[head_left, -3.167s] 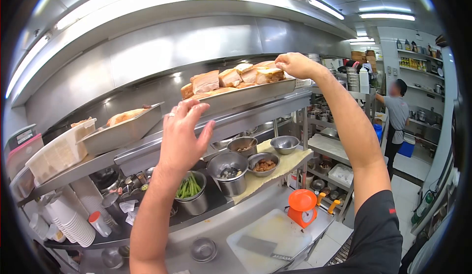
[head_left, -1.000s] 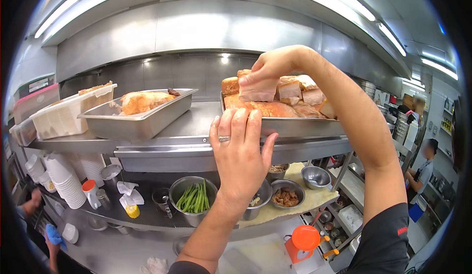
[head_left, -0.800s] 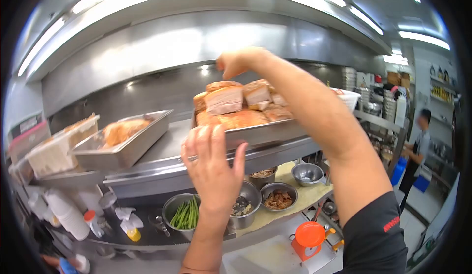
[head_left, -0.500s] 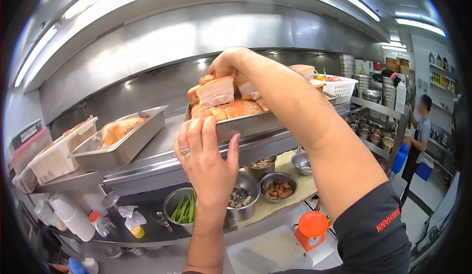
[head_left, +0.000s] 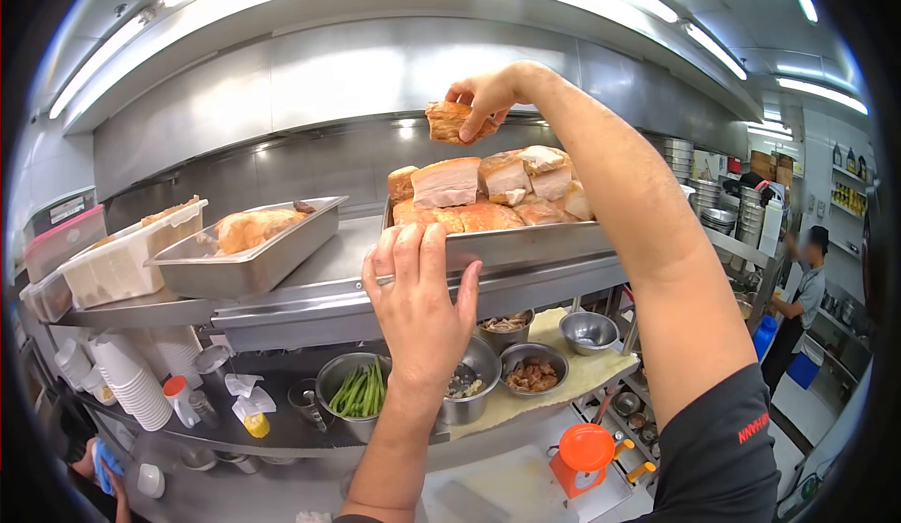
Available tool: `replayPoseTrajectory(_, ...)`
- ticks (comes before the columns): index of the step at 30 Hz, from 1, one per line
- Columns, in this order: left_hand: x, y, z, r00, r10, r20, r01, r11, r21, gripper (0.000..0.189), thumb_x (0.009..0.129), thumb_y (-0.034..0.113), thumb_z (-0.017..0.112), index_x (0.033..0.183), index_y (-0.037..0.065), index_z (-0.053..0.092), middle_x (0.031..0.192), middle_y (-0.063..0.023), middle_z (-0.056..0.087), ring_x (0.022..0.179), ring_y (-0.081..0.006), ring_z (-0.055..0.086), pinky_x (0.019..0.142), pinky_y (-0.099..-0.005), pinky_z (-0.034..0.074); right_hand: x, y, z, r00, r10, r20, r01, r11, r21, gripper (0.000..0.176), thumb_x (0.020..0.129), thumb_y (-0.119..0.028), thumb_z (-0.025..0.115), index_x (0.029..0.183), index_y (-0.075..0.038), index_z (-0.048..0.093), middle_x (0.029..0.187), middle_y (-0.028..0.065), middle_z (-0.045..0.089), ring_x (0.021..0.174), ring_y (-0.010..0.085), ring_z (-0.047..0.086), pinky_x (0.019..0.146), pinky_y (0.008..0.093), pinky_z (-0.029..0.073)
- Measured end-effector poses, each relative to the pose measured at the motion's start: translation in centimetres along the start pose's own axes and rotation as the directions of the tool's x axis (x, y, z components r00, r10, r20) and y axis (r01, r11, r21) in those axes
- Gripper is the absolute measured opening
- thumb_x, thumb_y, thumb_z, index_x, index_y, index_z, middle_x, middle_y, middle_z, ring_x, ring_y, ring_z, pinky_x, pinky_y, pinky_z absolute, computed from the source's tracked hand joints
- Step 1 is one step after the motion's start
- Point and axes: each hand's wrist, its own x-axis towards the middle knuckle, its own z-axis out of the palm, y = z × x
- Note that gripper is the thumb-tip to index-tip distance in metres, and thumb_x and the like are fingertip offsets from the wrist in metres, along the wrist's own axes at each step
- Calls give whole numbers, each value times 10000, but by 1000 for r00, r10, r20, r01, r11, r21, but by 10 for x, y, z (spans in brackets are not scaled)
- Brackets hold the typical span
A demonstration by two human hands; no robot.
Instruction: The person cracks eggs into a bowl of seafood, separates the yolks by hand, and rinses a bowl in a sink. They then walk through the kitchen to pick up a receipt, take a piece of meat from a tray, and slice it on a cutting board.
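My right hand (head_left: 486, 101) is raised over the back of the metal tray (head_left: 526, 243), its fingers closed on a browned piece of roast pork belly (head_left: 452, 123). That piece hangs clear of the others. Several thick pork belly pieces (head_left: 446, 183) with pale layered sides and brown skin are piled in the tray, on a steel shelf. My left hand (head_left: 418, 274) grips the tray's near wall, fingertips hooked over the rim and thumb against the front.
Left on the shelf are a metal pan (head_left: 239, 265) with roasted meat and a white container (head_left: 131, 260). Below stand bowls of green vegetables (head_left: 358, 392) and chopped meat (head_left: 533, 375), plus an orange scale (head_left: 584, 450). Another person (head_left: 803, 298) stands far right; someone's hands hold a blue cloth (head_left: 105, 467) lower left.
My right hand has lifted the pork belly piece up from the pile. My left hand stays on the tray. The view has shifted, and the person at right has raised an arm.
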Motion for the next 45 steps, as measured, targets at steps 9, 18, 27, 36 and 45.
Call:
replayPoseTrajectory(9, 0, 0, -2, 1000, -2, 11, 2, 1000, -10, 593, 793, 225, 835, 1299, 43, 584, 1299, -143, 560, 1305, -351, 495, 1122, -506, 330, 11, -13, 28, 997, 12, 75, -7, 997, -75, 844, 804, -207, 843, 1533, -133, 426, 1454, 99, 563, 1286, 251, 581, 1061, 404, 521)
replayPoseTrajectory(18, -1, -4, -2, 1000, -16, 26, 16, 1000, -12, 600, 800, 230, 824, 1316, 58, 572, 1309, -125, 563, 1316, -334, 494, 1128, -502, 320, 11, -11, 38, 983, 98, 158, -102, 995, 21, 811, 893, -372, 755, 1580, -137, 393, 1558, 117, 486, 1428, 266, 466, 1102, 465, 488)
replayPoseTrajectory(27, 0, 0, 2, 1000, -10, 1, 10, 999, -36, 595, 789, 182, 828, 1307, 35, 577, 1323, -151, 547, 1323, -375, 476, 1119, -514, 346, -31, 49, 13, 841, 531, 107, -508, 842, -181, 657, 905, -505, 755, 1301, -2, 614, 1042, 169, 686, 878, 278, 682, 816, 441, 608)
replayPoseTrajectory(36, 0, 6, 1, 999, -24, 24, 23, 1000, 9, 584, 811, 178, 815, 1325, 43, 572, 1348, -162, 545, 1355, -385, 447, 1147, -514, 323, -45, 66, 22, 941, 319, 115, -325, 945, 38, 481, 869, -404, 809, 1161, -38, 698, 769, 16, 516, 670, 146, 532, 639, 339, 545)
replayPoseTrajectory(45, 1, 13, -3, 998, -31, 52, 28, 998, 59, 588, 830, 182, 809, 1342, 26, 565, 1351, -179, 549, 1360, -398, 442, 1158, -515, 320, -77, 63, 6, 973, 205, 107, -221, 962, 158, 332, 840, -313, 844, 1022, -66, 717, 871, 29, 678, 760, 149, 623, 679, 298, 556)
